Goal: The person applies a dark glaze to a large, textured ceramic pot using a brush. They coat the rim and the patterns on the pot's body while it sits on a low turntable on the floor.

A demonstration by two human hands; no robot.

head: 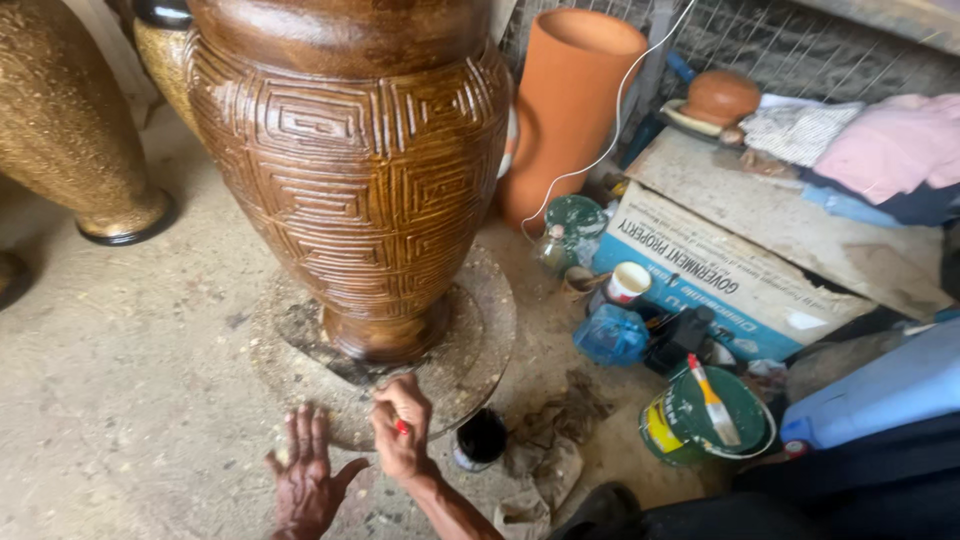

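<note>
A big brown glazed vase (350,190) with carved maze-like lines stands on a round stone turntable (480,340). At the turntable's near edge, my right hand (402,428) is closed around a small red-handled tool, probably a brush, whose tip is hidden. My left hand (305,475) lies flat on the concrete floor beside it, fingers spread, holding nothing. A small black paint tin (480,438) sits just right of my right hand.
A golden vase (70,130) stands at the left and a terracotta pot (570,100) behind. At the right are a green paint can with a brush (705,415), a blue bag (612,335), a cup (628,282), rags (550,440), a cardboard box (720,270) and clothes (880,145).
</note>
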